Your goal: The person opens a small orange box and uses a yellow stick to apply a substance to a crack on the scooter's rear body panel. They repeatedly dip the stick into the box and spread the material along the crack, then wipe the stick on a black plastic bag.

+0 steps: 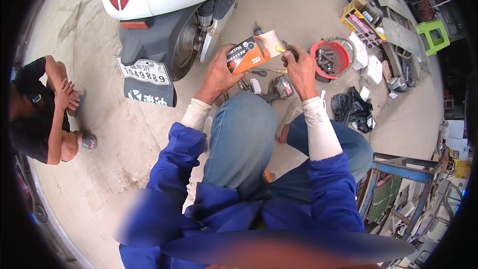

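My left hand grips a small orange, black and white cardboard box, held up over my knees. My right hand pinches the box's open end flap, fingers closed on it, with a small yellow-handled item by the fingertips. Both forearms wear white sleeves under blue jacket cuffs. Below the box, on the concrete floor, lie a power drill and several small tools and bits.
The rear of a white and grey scooter with a licence plate stands just left of my hands. A red bowl of metal parts, a yellow box, a black bag and a green stool sit right. Another person crouches at left.
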